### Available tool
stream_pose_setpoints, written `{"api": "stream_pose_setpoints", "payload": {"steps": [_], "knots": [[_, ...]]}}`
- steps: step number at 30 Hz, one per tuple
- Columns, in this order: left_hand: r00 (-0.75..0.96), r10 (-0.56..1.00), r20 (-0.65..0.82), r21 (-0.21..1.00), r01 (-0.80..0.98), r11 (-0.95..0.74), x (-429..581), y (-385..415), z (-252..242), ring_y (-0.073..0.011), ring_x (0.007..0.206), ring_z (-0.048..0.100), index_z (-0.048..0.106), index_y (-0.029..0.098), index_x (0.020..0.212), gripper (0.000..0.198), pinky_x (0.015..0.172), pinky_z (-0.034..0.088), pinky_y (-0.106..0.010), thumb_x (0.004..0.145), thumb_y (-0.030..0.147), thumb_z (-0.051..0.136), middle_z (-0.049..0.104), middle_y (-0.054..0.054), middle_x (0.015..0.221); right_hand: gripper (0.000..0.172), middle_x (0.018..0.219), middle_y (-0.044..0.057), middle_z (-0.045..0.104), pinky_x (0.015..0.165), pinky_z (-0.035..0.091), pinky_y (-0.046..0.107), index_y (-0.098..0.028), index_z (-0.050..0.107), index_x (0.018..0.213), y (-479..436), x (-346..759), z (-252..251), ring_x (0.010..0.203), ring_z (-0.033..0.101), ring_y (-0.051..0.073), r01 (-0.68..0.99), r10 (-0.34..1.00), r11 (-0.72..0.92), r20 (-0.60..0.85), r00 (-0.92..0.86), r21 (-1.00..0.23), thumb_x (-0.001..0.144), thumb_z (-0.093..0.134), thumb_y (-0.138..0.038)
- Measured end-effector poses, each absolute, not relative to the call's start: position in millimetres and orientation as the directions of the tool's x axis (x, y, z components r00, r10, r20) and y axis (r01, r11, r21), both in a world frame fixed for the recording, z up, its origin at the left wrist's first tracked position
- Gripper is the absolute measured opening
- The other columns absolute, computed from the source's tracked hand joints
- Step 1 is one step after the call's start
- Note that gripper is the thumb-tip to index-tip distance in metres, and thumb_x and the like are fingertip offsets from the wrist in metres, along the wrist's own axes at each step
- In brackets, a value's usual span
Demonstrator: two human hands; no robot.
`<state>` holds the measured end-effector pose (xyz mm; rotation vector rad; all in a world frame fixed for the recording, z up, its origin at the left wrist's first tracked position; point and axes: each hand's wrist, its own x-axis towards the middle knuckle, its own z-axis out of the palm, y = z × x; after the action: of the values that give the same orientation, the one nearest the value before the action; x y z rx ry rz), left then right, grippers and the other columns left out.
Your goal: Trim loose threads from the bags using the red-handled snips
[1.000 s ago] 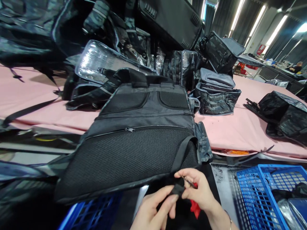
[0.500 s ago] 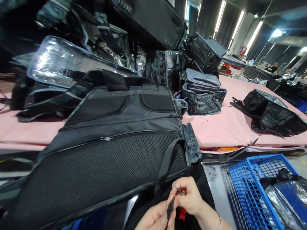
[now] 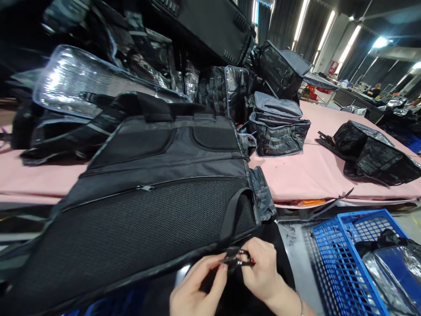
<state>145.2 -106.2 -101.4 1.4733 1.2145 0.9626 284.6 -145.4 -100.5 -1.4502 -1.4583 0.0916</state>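
Note:
A large black backpack (image 3: pixel 154 206) lies back-side up across the near edge of the pink table, its mesh panel toward me. A black strap (image 3: pixel 230 217) runs from its lower right corner down to my hands. My left hand (image 3: pixel 194 292) pinches the strap end between thumb and fingers. My right hand (image 3: pixel 263 274) is closed on a small metal-tipped tool with a red handle (image 3: pixel 241 261), its tips at the strap end between both hands.
A blue plastic crate (image 3: pixel 332 259) with bagged items stands at lower right. More dark bags are piled behind the backpack, among them a grey camouflage one (image 3: pixel 278 131) and a plastic-wrapped one (image 3: pixel 375 153) on the pink table (image 3: pixel 315 171). People work far off at the right.
The view has shifted slightly. My hands moved up a little toward the backpack's edge; the strap end now lies flat between them, and less of the tool's red shows.

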Motion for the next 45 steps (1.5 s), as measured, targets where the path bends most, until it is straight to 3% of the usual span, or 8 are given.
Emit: {"api": "stream_pose_setpoints", "payload": {"steps": [3,7,11,17,25,31,36,45], "knots": [[0.211,0.963,-0.167,0.982,0.126,0.143,150.8,-106.1,-95.6,-0.0177,0.069,0.059,0.066,0.018,0.066,0.02,0.071,0.048,-0.024,0.059,0.037,0.069,0.065,-0.003,0.072,0.014,0.058,-0.003,0.04,0.051,0.024,0.024,-0.017,0.039,0.066,-148.2,284.0,-101.6,0.053,0.038,0.009,0.686,0.771,0.284,0.585,0.252,-0.67,0.079,0.043,-0.014],[0.301,0.899,-0.318,0.928,-0.097,0.36,160.1,-111.1,-77.1,-0.0125,0.06,0.05,0.065,0.016,0.068,0.024,0.058,0.042,-0.019,0.063,0.039,0.069,0.059,-0.001,0.063,0.027,0.052,-0.005,0.036,0.046,0.024,0.02,-0.016,0.038,0.06,-153.5,284.1,-104.2,0.046,0.032,0.007,0.295,0.881,0.239,0.334,0.334,-0.925,0.082,0.053,-0.023],[0.282,0.88,-0.383,0.872,-0.205,0.445,160.4,-110.0,-65.3,-0.0093,0.054,0.044,0.064,0.014,0.067,0.027,0.052,0.038,-0.018,0.06,0.038,0.073,0.054,0.0,0.057,0.031,0.054,-0.004,0.04,0.047,0.027,0.02,-0.016,0.044,0.061,-159.3,288.2,-110.3,0.048,0.034,0.007,0.103,0.882,0.2,0.225,0.413,-0.974,0.084,0.056,-0.032],[0.312,0.822,-0.476,0.804,-0.225,0.551,148.2,-98.6,-70.6,-0.0102,0.054,0.046,0.063,0.012,0.067,0.034,0.053,0.04,-0.02,0.055,0.041,0.077,0.054,-0.001,0.057,0.021,0.063,-0.004,0.042,0.05,0.029,0.021,-0.017,0.051,0.102,-166.3,300.7,-110.8,0.054,0.037,0.009,0.182,0.918,0.133,0.191,0.348,-0.974,0.087,0.052,-0.033],[0.288,0.863,-0.414,0.842,-0.238,0.484,145.6,-100.2,-75.4,-0.0102,0.058,0.049,0.064,0.013,0.069,0.033,0.058,0.042,-0.02,0.057,0.041,0.077,0.057,-0.001,0.062,0.014,0.066,-0.001,0.059,0.05,0.041,0.021,-0.018,0.062,0.09,-167.6,300.1,-102.8,0.05,0.049,0.01,0.462,0.857,0.233,0.406,0.318,-0.855,0.078,0.062,-0.026],[0.256,0.887,-0.385,0.877,-0.198,0.438,143.5,-101.0,-78.8,-0.0133,0.065,0.053,0.067,0.013,0.075,0.035,0.063,0.044,-0.022,0.057,0.041,0.077,0.063,-0.003,0.071,0.012,0.067,0.0,0.062,0.049,0.04,0.022,-0.017,0.061,0.09,-163.7,304.5,-97.7,0.048,0.048,0.01,0.664,0.791,0.303,0.569,0.225,-0.684,0.083,0.059,-0.025],[0.244,0.901,-0.359,0.897,-0.175,0.406,145.2,-101.7,-79.9,-0.014,0.071,0.055,0.068,0.013,0.076,0.036,0.068,0.045,-0.021,0.057,0.042,0.077,0.065,-0.004,0.074,0.013,0.059,-0.002,0.057,0.049,0.038,0.024,-0.016,0.061,0.09,-164.5,304.0,-97.5,0.046,0.046,0.01,0.7,0.782,0.312,0.592,0.195,-0.643,0.084,0.058,-0.027],[0.243,0.918,-0.314,0.928,-0.125,0.351,144.1,-101.8,-86.1,-0.0145,0.07,0.055,0.067,0.014,0.076,0.035,0.067,0.045,-0.02,0.059,0.044,0.075,0.064,-0.004,0.073,0.005,0.071,-0.001,0.065,0.049,0.039,0.023,-0.018,0.06,0.088,-165.3,304.6,-93.5,0.05,0.05,0.01,0.668,0.791,0.33,0.582,0.191,-0.667,0.084,0.058,-0.022]]}}
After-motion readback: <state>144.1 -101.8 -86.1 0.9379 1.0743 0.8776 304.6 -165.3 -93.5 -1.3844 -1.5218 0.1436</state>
